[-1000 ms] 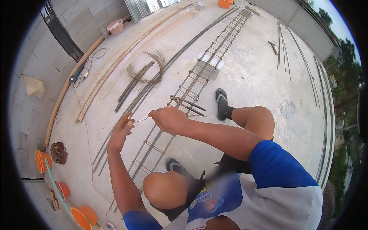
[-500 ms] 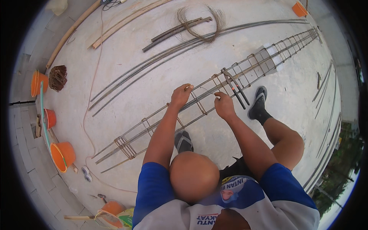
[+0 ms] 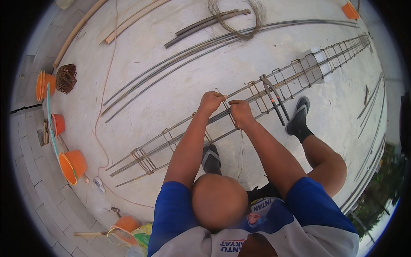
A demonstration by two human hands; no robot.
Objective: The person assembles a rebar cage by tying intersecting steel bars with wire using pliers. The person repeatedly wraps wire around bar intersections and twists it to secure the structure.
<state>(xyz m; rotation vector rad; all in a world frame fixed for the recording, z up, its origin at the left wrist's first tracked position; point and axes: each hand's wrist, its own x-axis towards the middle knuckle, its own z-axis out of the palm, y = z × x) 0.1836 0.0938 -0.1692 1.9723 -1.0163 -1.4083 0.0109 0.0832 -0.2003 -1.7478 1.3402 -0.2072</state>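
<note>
A long rebar cage (image 3: 184, 135) of bars and square stirrups runs diagonally across the floor before me. My left hand (image 3: 211, 103) is at its far upper bar, thumb and fingertips pinched by a stirrup, with a thin wire end poking up beside them. Close to its right, my right hand (image 3: 241, 114) is closed over the same stirrup. Thin tie wire (image 3: 242, 147) trails from under that hand toward my knees. Exactly how the wire passes between my fingers is hidden. End-cutting pincers (image 3: 275, 100) with dark, orange-marked handles rest across the cage, right of my right hand.
Loose long rebars (image 3: 171, 66) and a coil of tie wire (image 3: 260, 19) lie beyond the cage. Orange buckets (image 3: 73, 166) and a pile of stirrups (image 3: 66, 78) stand along the left block wall. A pale block (image 3: 319, 66) sits under the cage.
My right hand has moved left and in beside my left hand, at the stirrup. Wire now shows trailing below it. The whole view has shifted slightly.
</note>
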